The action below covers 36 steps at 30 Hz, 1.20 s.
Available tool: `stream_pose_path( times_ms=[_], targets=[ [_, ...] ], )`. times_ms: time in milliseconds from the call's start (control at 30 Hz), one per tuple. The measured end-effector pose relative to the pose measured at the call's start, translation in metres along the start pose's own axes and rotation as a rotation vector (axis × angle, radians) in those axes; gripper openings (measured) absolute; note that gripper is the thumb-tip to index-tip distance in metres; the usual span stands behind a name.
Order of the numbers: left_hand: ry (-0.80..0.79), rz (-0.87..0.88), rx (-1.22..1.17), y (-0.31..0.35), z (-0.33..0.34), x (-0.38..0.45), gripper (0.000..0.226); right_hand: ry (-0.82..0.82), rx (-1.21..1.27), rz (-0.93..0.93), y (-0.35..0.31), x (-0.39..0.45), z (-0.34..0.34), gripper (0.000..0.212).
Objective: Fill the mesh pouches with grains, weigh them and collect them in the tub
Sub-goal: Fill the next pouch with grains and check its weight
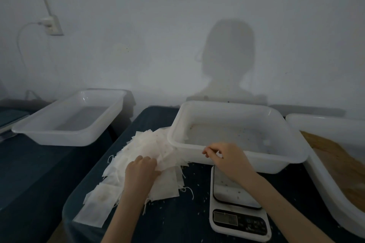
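Note:
A heap of flat white mesh pouches [150, 144] with loose strings lies on the dark table, left of centre. My left hand [141, 169] rests on the heap, its fingers curled into the pouches. My right hand [227, 156] hovers at the near rim of the middle white tub [292, 156], fingertips pinched together; what they pinch is too small to tell. That tub holds only a few specks. A digital scale [235, 201] sits below the right hand, its platform bare. At the far right a white tub [324, 173] holds brown grains [339, 165].
An empty white tub [59, 130] stands at the back left on another surface. Loose grains dot the dark table [189, 209] around the scale. A wall socket with a cable [50, 25] is on the wall behind.

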<state>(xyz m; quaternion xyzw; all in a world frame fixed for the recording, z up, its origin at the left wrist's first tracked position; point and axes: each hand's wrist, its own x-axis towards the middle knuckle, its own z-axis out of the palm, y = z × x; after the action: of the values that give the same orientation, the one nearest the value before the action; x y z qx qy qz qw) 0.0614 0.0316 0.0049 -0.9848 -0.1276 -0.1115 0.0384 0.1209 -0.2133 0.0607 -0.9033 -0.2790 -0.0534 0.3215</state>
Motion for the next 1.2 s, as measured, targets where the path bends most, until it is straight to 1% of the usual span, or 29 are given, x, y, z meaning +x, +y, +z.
stream_pose_path(
  times_ms=[33, 133, 200, 267, 333, 433, 500, 567, 633, 700, 767, 833, 933, 1000, 1100, 1200],
  targets=[
    [-0.022, 0.019, 0.007, 0.0, 0.0, 0.0, 0.021, -0.011, 0.006, 0.005, -0.001, -0.002, 0.002, 0.023],
    [-0.016, 0.061, 0.079, 0.0, 0.004, -0.001, 0.014, -0.047, 0.021, 0.007, -0.004, -0.006, 0.009, 0.023],
    [-0.007, 0.079, 0.111, 0.0, 0.003, -0.002, 0.02, -0.054, 0.017, -0.002, -0.005, -0.009, 0.013, 0.024],
    [0.013, 0.066, 0.074, -0.001, 0.0, -0.002, 0.023, -0.061, 0.037, 0.003, -0.005, -0.013, 0.016, 0.024],
    [0.048, 0.009, -0.015, -0.001, -0.01, -0.002, 0.023, -0.08, 0.079, 0.018, -0.006, -0.018, 0.02, 0.023],
    [0.173, -0.087, -0.22, 0.005, -0.032, -0.004, 0.019, -0.092, 0.128, 0.018, -0.012, -0.022, 0.026, 0.023],
    [0.264, -0.108, -0.371, 0.016, -0.048, -0.008, 0.016, -0.062, 0.193, 0.004, -0.017, -0.022, 0.029, 0.022],
    [0.3, -0.089, -0.537, 0.032, -0.059, -0.01, 0.014, -0.03, 0.273, 0.005, -0.024, -0.019, 0.032, 0.025],
    [0.248, -0.023, -0.711, 0.051, -0.066, -0.01, 0.01, -0.007, 0.414, 0.039, -0.031, -0.016, 0.032, 0.025],
    [0.164, 0.06, -0.911, 0.071, -0.069, -0.008, 0.01, 0.026, 0.601, 0.116, -0.035, -0.015, 0.029, 0.025],
    [0.104, 0.098, -1.038, 0.087, -0.067, -0.006, 0.011, 0.083, 0.656, 0.157, -0.032, -0.016, 0.024, 0.029],
    [0.053, 0.113, -1.067, 0.099, -0.063, -0.004, 0.009, 0.108, 0.638, 0.176, -0.023, -0.02, 0.017, 0.027],
    [-0.044, 0.152, -1.125, 0.114, -0.058, -0.001, 0.007, 0.083, 0.695, 0.269, -0.007, -0.027, 0.004, 0.022],
    [-0.099, 0.171, -1.162, 0.124, -0.058, -0.002, 0.007, 0.071, 0.678, 0.295, 0.002, -0.03, -0.004, 0.021],
    [-0.142, 0.178, -1.219, 0.137, -0.057, -0.003, 0.008, 0.077, 0.665, 0.308, 0.012, -0.034, -0.013, 0.02],
    [-0.169, 0.169, -1.214, 0.146, -0.059, -0.001, 0.008, 0.083, 0.683, 0.323, 0.019, -0.038, -0.021, 0.018]
  ],
)
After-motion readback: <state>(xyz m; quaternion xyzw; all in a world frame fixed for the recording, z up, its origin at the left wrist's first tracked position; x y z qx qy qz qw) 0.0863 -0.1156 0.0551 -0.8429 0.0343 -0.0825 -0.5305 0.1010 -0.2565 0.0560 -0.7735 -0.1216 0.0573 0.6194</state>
